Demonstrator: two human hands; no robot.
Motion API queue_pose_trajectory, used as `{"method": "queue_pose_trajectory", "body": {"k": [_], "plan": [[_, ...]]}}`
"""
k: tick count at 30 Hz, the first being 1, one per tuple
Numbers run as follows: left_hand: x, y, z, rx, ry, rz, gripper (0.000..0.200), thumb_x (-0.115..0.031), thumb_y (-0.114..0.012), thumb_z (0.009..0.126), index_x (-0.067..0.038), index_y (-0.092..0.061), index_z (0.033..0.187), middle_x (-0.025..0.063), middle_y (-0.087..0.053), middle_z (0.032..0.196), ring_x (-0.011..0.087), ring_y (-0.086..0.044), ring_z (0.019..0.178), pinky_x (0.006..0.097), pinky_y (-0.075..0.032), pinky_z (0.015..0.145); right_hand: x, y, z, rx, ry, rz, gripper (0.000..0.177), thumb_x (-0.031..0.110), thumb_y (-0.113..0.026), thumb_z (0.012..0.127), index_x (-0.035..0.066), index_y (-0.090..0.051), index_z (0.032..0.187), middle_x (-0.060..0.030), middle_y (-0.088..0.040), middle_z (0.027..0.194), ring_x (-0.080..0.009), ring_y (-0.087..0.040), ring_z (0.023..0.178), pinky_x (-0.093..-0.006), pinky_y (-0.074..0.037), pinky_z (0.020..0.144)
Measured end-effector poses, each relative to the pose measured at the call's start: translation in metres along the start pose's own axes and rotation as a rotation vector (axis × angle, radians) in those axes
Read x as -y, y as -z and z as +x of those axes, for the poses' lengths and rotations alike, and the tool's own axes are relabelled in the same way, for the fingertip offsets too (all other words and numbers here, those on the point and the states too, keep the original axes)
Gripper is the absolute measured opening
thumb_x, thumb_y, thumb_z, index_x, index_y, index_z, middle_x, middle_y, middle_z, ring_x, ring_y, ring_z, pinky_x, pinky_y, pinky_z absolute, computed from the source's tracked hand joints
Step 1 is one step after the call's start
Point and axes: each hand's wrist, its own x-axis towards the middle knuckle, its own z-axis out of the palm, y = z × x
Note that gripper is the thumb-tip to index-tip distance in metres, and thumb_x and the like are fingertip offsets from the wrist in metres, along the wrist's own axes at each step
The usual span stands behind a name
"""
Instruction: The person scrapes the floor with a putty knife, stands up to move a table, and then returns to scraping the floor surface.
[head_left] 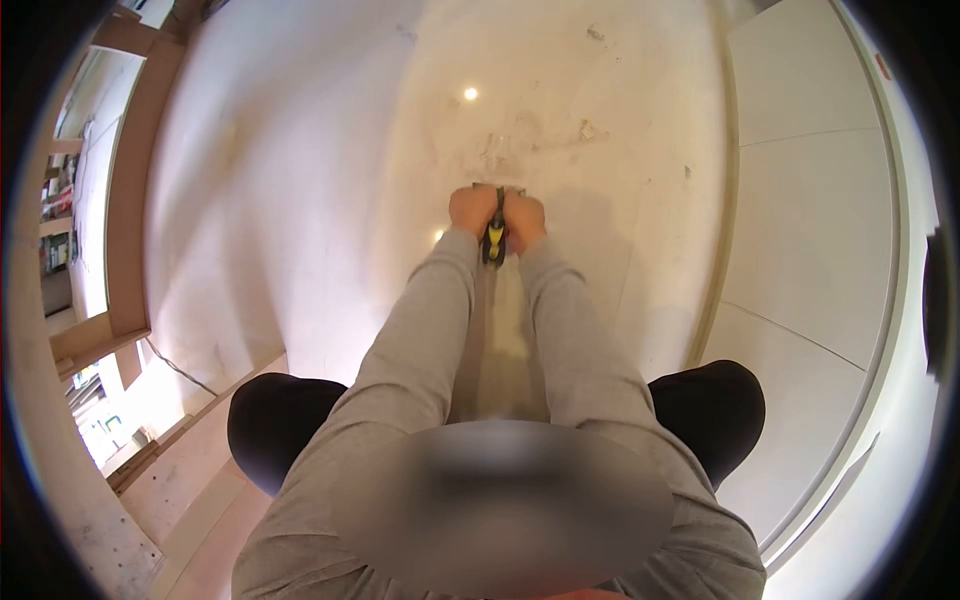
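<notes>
My two arms in grey sleeves reach forward over a pale, glossy floor. My left hand (473, 210) and my right hand (524, 217) are closed side by side around a black and yellow tool (495, 242). The tool's rounded handle end points back toward me. At its far end a thin, dark, straight edge shows just beyond my knuckles, close to the floor (560, 95). Whether that edge touches the surface I cannot tell. My fingertips are mostly hidden by the hands.
Dark marks and scuffs dot the floor ahead of the tool. White panels (815, 210) run along the right side. A brown wooden frame (135, 190) stands at the left, with a thin cable (180, 368) beside it. My knees in black are at both sides.
</notes>
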Motion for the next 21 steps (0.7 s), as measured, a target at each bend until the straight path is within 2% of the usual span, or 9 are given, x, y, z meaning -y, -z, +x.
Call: {"method": "queue_pose_trajectory", "body": {"k": [1,3,6,9,10,13,15,19,21], "plan": [[0.004,-0.005,0.013,0.022,0.011,-0.165,0.040,-0.031,-0.049,0.086,0.001,-0.072,0.093,0.0304,-0.065,0.101,0.0406,-0.062,0.105,0.0447,-0.046,0.092,0.000,0.010,0.006,0.055,0.471,-0.256,0.051,0.037,-0.056,0.094,-0.013,-0.063,0.093,-0.0252,-0.069,0.086,-0.0278,-0.067,0.071,-0.0359,-0.050,0.062],[0.016,-0.020,-0.001,-0.027,0.043,-0.166,0.033,-0.026,-0.051,0.084,-0.001,-0.072,0.089,0.0270,-0.068,0.096,0.0396,-0.065,0.099,0.0462,-0.050,0.084,-0.006,0.002,-0.013,0.111,0.460,-0.347,0.036,0.026,-0.061,0.090,-0.010,-0.063,0.095,-0.0262,-0.068,0.088,-0.0301,-0.067,0.072,-0.0369,-0.051,0.062],[-0.001,-0.010,-0.035,-0.248,0.103,0.037,0.036,-0.028,-0.054,0.082,0.003,-0.070,0.093,0.0255,-0.069,0.088,0.0420,-0.068,0.084,0.0453,-0.053,0.076,-0.008,-0.027,-0.020,-0.062,-0.519,0.501,0.035,0.026,-0.058,0.091,-0.008,-0.063,0.097,-0.0246,-0.068,0.088,-0.0301,-0.069,0.082,-0.0396,-0.051,0.067],[0.000,0.013,-0.003,0.030,-0.174,0.237,0.047,-0.035,-0.053,0.082,0.007,-0.069,0.095,0.0293,-0.068,0.092,0.0447,-0.066,0.092,0.0453,-0.051,0.085,0.042,0.013,-0.014,0.134,-0.258,0.204,0.045,0.032,-0.050,0.096,-0.011,-0.064,0.101,-0.0276,-0.068,0.092,-0.0330,-0.068,0.089,-0.0421,-0.051,0.071],[-0.010,0.013,0.006,-0.105,0.153,-0.183,0.045,-0.034,-0.052,0.083,0.007,-0.070,0.089,0.0285,-0.068,0.091,0.0453,-0.065,0.092,0.0461,-0.050,0.086,0.044,0.011,-0.006,0.138,-0.258,0.207,0.045,0.032,-0.050,0.096,-0.011,-0.064,0.101,-0.0276,-0.068,0.092,-0.0330,-0.068,0.089,-0.0421,-0.051,0.071],[-0.015,0.011,-0.012,-0.169,0.212,-0.151,0.044,-0.033,-0.051,0.085,0.006,-0.070,0.087,0.0294,-0.067,0.092,0.0450,-0.064,0.094,0.0460,-0.050,0.087,0.030,-0.007,-0.012,-0.002,-0.501,0.551,0.048,0.035,-0.047,0.096,-0.010,-0.065,0.101,-0.0317,-0.066,0.095,-0.0415,-0.066,0.094,-0.0463,-0.051,0.077],[-0.014,0.010,-0.012,-0.195,0.122,-0.046,0.045,-0.034,-0.050,0.085,0.006,-0.070,0.088,0.0306,-0.067,0.094,0.0449,-0.063,0.097,0.0461,-0.048,0.089,0.022,-0.009,-0.014,-0.050,-0.139,-0.082,0.055,0.040,-0.044,0.096,-0.010,-0.066,0.095,-0.0338,-0.065,0.097,-0.0472,-0.062,0.097,-0.0481,-0.049,0.082],[-0.002,0.011,0.011,-0.155,-0.005,0.096,0.046,-0.035,-0.050,0.085,0.007,-0.070,0.088,0.0306,-0.067,0.093,0.0426,-0.064,0.097,0.0455,-0.048,0.088,0.038,-0.008,0.015,-0.102,-0.368,0.067,0.062,0.044,-0.043,0.095,-0.013,-0.067,0.091,-0.0339,-0.065,0.096,-0.0469,-0.062,0.099,-0.0463,-0.048,0.085],[-0.045,0.044,0.001,-0.080,0.242,-0.262,0.047,-0.035,-0.051,0.084,0.008,-0.070,0.089,0.0302,-0.067,0.094,0.0411,-0.065,0.097,0.0434,-0.049,0.087,0.046,-0.004,0.034,-0.077,-0.356,0.121,0.062,0.044,-0.043,0.095,-0.013,-0.067,0.092,-0.0337,-0.065,0.095,-0.0462,-0.063,0.099,-0.0457,-0.048,0.085]]}}
